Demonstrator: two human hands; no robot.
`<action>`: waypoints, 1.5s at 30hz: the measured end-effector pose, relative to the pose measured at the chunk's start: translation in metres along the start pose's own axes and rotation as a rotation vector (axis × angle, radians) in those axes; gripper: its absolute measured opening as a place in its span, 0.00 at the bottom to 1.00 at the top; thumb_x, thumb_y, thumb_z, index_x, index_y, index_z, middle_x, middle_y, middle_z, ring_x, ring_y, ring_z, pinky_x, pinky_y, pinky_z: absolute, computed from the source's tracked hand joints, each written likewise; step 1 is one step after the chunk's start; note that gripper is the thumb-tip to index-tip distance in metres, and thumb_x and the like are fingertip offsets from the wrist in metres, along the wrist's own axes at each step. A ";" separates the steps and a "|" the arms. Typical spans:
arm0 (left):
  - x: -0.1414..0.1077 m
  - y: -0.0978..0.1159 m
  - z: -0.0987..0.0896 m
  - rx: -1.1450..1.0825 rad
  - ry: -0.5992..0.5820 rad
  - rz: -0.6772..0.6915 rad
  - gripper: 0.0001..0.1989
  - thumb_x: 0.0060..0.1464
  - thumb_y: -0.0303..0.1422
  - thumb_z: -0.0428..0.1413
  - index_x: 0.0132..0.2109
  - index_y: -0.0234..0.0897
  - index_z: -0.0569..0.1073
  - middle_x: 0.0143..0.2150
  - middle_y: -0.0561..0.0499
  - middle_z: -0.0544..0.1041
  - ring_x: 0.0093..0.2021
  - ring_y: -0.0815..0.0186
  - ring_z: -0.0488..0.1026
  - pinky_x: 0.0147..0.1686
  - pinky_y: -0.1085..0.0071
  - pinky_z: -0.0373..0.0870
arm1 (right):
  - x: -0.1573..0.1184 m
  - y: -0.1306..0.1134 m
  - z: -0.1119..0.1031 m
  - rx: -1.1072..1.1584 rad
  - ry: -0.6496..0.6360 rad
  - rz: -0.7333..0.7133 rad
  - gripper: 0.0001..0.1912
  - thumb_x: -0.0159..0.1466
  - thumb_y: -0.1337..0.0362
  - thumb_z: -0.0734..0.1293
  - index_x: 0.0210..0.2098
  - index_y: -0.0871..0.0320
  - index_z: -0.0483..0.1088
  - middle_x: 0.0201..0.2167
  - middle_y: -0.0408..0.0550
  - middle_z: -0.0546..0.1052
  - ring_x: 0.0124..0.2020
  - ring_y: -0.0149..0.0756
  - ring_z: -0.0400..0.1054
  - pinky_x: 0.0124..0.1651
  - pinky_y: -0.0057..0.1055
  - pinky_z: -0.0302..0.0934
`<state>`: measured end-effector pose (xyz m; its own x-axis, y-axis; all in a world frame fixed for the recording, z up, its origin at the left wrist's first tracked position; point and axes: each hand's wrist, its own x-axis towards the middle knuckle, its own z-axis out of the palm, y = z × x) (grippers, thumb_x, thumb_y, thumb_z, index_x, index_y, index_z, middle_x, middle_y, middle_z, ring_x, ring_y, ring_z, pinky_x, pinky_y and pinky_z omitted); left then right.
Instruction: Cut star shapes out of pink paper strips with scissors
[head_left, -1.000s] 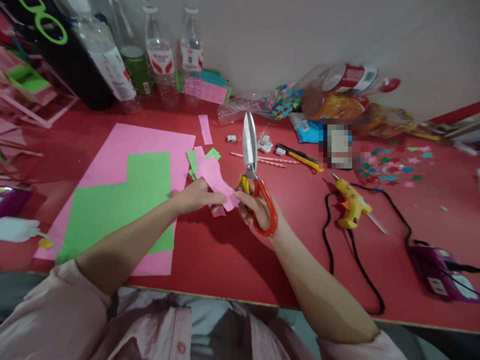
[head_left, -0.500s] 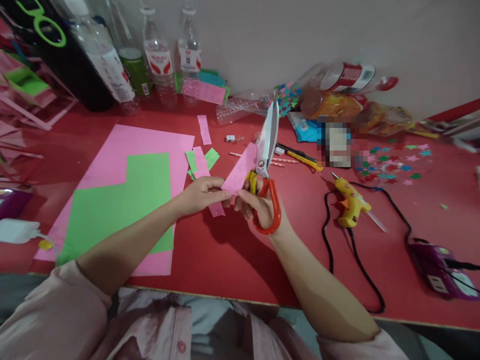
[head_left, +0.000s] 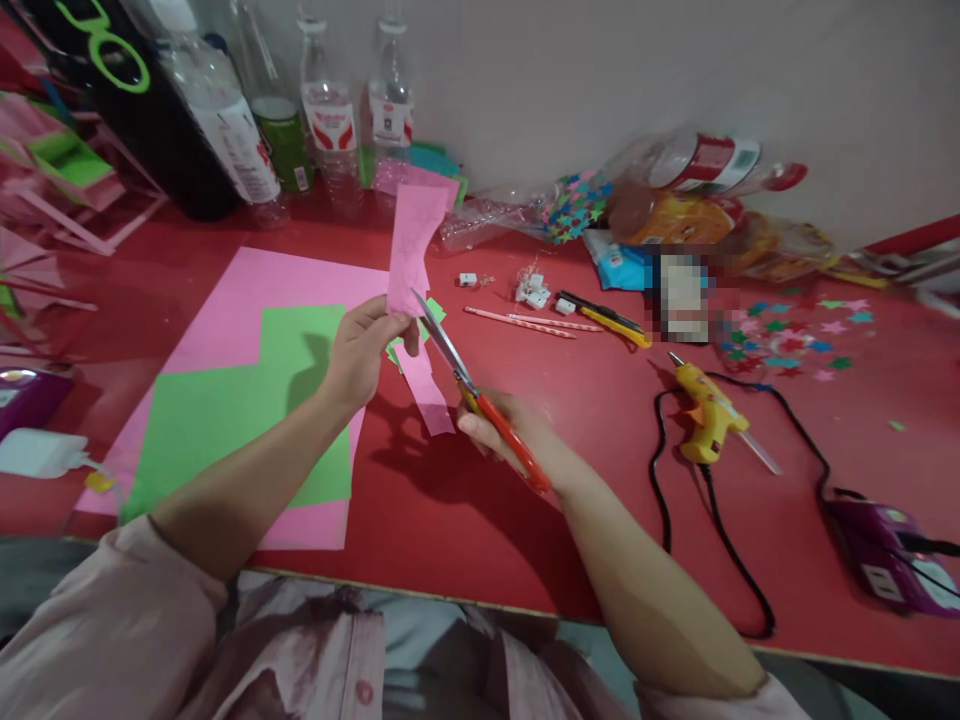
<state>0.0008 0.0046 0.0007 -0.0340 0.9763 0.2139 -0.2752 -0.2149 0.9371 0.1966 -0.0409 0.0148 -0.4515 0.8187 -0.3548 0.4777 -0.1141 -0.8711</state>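
Observation:
My left hand (head_left: 367,350) pinches the lower end of a pink paper strip (head_left: 412,240), which stands up from the fingers above the red table. In my right hand (head_left: 510,435) is a pair of scissors (head_left: 480,395) with red and yellow handles. Their blade tips touch or lie right beside the strip's lower right edge; whether the paper is between the blades I cannot tell. Below my left hand another pink strip (head_left: 426,390) lies over small green paper pieces (head_left: 435,308), partly hidden.
Left on the table, a green sheet (head_left: 240,430) overlaps a pink sheet (head_left: 225,300). A yellow glue gun (head_left: 709,410) with a black cord lies at right. Pencils (head_left: 525,322) and a cutter knife (head_left: 611,320) lie beyond my hands. Plastic bottles (head_left: 330,130) stand along the wall.
The pink strip has swung upright and moved left, and only my left hand holds it now. My right hand has turned the scissors, so their blades point up-left at the strip.

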 end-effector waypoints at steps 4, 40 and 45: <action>-0.001 -0.003 0.000 0.066 -0.018 -0.008 0.08 0.49 0.30 0.52 0.24 0.38 0.71 0.19 0.55 0.71 0.24 0.71 0.68 0.29 0.71 0.65 | -0.001 0.000 0.000 0.029 -0.031 -0.025 0.28 0.54 0.36 0.63 0.24 0.56 0.57 0.16 0.37 0.61 0.19 0.26 0.54 0.24 0.28 0.49; 0.001 0.001 -0.001 0.049 -0.027 -0.046 0.08 0.48 0.29 0.54 0.22 0.36 0.72 0.17 0.55 0.71 0.19 0.73 0.66 0.25 0.72 0.64 | -0.003 0.000 0.000 0.049 -0.002 -0.034 0.28 0.58 0.37 0.61 0.23 0.56 0.60 0.12 0.36 0.61 0.14 0.25 0.54 0.20 0.26 0.49; 0.001 0.001 -0.001 0.047 -0.001 -0.064 0.08 0.48 0.29 0.55 0.22 0.36 0.72 0.17 0.55 0.71 0.20 0.73 0.66 0.27 0.72 0.65 | -0.002 0.001 0.001 0.080 0.007 -0.024 0.27 0.58 0.37 0.61 0.23 0.56 0.59 0.11 0.36 0.60 0.12 0.24 0.52 0.19 0.26 0.48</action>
<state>-0.0003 0.0054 0.0018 -0.0164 0.9881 0.1531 -0.2317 -0.1527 0.9607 0.1973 -0.0435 0.0141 -0.4567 0.8257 -0.3313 0.4050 -0.1386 -0.9037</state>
